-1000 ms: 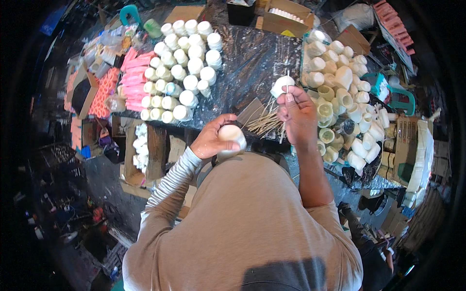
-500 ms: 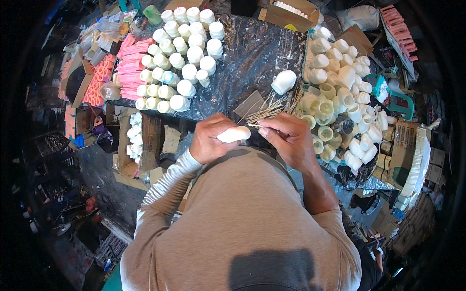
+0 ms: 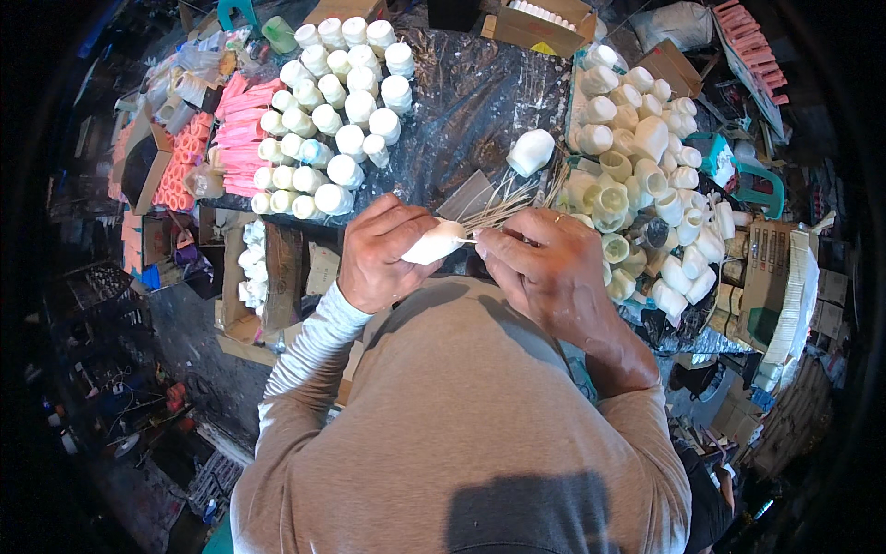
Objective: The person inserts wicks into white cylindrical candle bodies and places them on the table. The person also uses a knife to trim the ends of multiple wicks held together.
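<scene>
My left hand [image 3: 386, 255] is wrapped round a white wax candle [image 3: 432, 244], one end of which points right. Between thumb and fingers, my right hand [image 3: 546, 266] pinches a thin tan wick [image 3: 469, 240], whose tip meets that end of the candle. Whether it has gone inside cannot be made out. Just beyond my hands lies a loose bundle of similar wicks [image 3: 503, 201], beside a flat piece of cardboard [image 3: 464, 196]. Farther back, a single white candle [image 3: 531, 152] rests tilted on the table.
Rows of white candles [image 3: 358, 109] cover the black-sheeted table's [image 3: 461, 102] left side, next to pink sticks [image 3: 245, 134]. Many white and translucent cup-like pieces [image 3: 651, 138] crowd the right. An open cardboard box [image 3: 242, 323] of white pieces stands lower left; a green chair [image 3: 761, 189] is far right.
My right hand has come closer to the candle, bringing the wick to its end. My left hand has tilted the candle and shifted slightly left.
</scene>
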A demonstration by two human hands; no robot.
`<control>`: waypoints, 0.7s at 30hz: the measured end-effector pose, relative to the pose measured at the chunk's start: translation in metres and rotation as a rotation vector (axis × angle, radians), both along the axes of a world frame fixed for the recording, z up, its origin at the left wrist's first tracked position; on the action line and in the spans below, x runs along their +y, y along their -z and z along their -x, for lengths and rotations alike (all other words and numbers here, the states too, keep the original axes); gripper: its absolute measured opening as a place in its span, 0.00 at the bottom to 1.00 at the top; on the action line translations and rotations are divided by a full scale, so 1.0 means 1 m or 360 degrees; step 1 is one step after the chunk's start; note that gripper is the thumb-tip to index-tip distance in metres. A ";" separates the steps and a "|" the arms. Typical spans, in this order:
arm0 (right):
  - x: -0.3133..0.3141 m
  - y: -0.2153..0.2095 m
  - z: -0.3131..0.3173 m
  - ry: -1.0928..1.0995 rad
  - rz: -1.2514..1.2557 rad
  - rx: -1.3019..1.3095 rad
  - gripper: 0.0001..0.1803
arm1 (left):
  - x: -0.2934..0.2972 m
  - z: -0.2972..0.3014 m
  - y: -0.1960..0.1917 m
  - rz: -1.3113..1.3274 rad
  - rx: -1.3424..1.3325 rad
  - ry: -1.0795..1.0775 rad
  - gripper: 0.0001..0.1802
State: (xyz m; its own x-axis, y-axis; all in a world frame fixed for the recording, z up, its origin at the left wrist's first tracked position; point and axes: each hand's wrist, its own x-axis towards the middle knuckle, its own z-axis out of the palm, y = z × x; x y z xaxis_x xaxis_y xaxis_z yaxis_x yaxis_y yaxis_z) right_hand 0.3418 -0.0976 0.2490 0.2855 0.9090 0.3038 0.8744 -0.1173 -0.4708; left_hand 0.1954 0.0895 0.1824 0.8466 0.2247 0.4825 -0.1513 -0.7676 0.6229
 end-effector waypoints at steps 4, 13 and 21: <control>-0.001 0.004 -0.001 -0.0027 0.0048 0.0032 0.08 | -0.003 -0.001 -0.001 -0.0050 -0.0013 0.0023 0.22; -0.003 0.006 -0.003 -0.0087 0.0089 -0.0003 0.09 | -0.007 -0.003 0.000 -0.0217 0.0022 0.0019 0.24; -0.003 0.004 0.001 -0.0157 0.0109 0.0043 0.07 | -0.018 0.001 -0.004 -0.0181 0.0028 0.0007 0.26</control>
